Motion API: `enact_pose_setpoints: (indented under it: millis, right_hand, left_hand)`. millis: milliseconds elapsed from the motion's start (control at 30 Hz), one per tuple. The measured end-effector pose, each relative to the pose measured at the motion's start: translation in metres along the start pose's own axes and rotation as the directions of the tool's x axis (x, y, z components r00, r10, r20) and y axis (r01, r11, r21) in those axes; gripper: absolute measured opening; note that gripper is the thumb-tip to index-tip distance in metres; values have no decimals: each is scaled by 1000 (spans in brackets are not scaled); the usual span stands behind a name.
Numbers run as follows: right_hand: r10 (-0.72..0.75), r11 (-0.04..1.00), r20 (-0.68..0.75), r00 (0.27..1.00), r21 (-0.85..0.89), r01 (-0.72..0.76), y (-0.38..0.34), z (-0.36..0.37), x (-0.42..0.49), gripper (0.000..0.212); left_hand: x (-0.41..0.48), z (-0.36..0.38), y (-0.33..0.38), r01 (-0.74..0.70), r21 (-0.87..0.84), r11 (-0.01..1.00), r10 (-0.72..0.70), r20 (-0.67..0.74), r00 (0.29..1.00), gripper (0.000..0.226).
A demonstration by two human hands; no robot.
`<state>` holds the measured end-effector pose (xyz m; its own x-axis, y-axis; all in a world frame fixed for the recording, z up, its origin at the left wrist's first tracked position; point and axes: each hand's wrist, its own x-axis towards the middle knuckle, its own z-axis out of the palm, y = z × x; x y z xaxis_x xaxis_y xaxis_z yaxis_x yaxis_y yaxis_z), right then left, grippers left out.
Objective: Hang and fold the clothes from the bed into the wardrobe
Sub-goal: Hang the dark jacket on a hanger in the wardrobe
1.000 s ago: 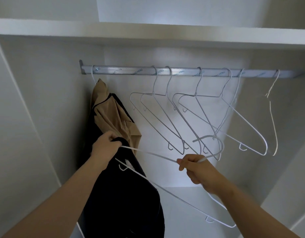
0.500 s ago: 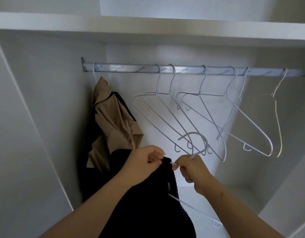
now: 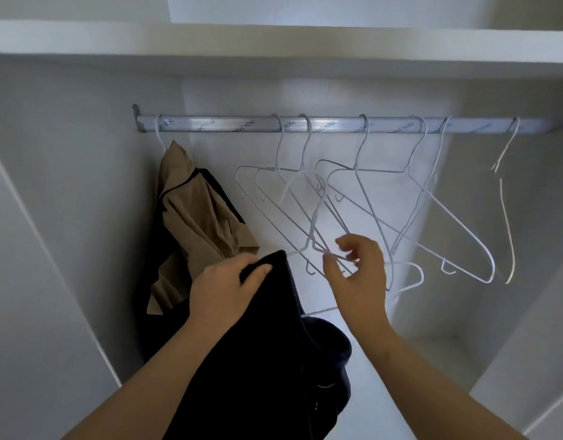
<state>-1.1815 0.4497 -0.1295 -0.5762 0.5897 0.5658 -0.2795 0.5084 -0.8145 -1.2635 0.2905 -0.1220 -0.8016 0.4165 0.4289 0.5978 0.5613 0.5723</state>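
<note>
A dark navy garment (image 3: 267,354) hangs from a white wire hanger (image 3: 315,223) that is held below the wardrobe rail (image 3: 216,123). My left hand (image 3: 226,290) grips the top fold of the dark cloth at the hanger's left shoulder. My right hand (image 3: 359,274) has its thumb and fingers curled round the hanger's right shoulder wire, and it is blurred. The hanger's hook points up, short of the rail. A tan garment (image 3: 197,217) with dark lining hangs at the rail's left end.
Several empty white wire hangers (image 3: 410,217) hang along the rail's middle and right, just behind my right hand. A white shelf (image 3: 273,42) spans above the rail. White side walls close in on both sides, and the pale wardrobe floor (image 3: 378,392) lies below.
The hanger has swung upright and risen, its hook now nearer the rail. My left hand has pulled the dark cloth up over the left shoulder. My right hand has shifted along the wire.
</note>
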Motion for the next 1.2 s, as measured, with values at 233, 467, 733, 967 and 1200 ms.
enact_pose_setpoints:
  millis: [233, 467, 733, 967, 1200]
  right_hand:
    - [225, 974, 601, 767, -130, -184, 18, 19, -27, 17]
    - [248, 958, 675, 695, -67, -277, 18, 15, -37, 10]
    - [430, 880, 802, 415, -270, -390, 32, -4, -68, 22]
    - [542, 578, 662, 517, -741, 342, 83, -78, -88, 17]
    - [332, 511, 662, 672, -725, 463, 89, -150, -82, 23]
  left_hand:
    - [0, -16, 2, 15, -159, 987, -21, -41, 999, 9]
    - [-8, -21, -10, 76, -222, 972, -88, -41, 995, 3]
    - [-20, -38, -31, 31, -312, 950, -45, -37, 998, 7]
    - [-45, -60, -27, -90, -224, 970, 63, -126, 990, 43]
    - [-82, -59, 6, -118, -54, 992, 114, -70, 991, 59]
